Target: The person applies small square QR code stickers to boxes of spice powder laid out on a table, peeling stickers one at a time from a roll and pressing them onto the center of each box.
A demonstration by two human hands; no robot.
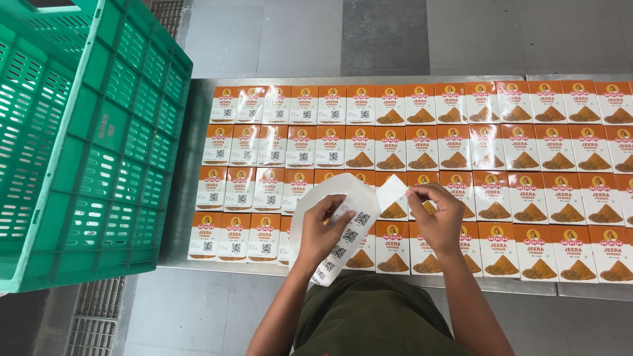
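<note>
Fingers of the right hand are pinching a sticker off the label strip gripped by the left hand, above the spice boxes; pressing onto an unlabelled box likely comes next.

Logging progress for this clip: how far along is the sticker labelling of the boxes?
Done: boxes on the left already carry square code stickers. In hand: the left hand holds the sticker strip while the right hand peels one sticker. Left: boxes to the right show no stickers. The green crate stands beside them.
</note>
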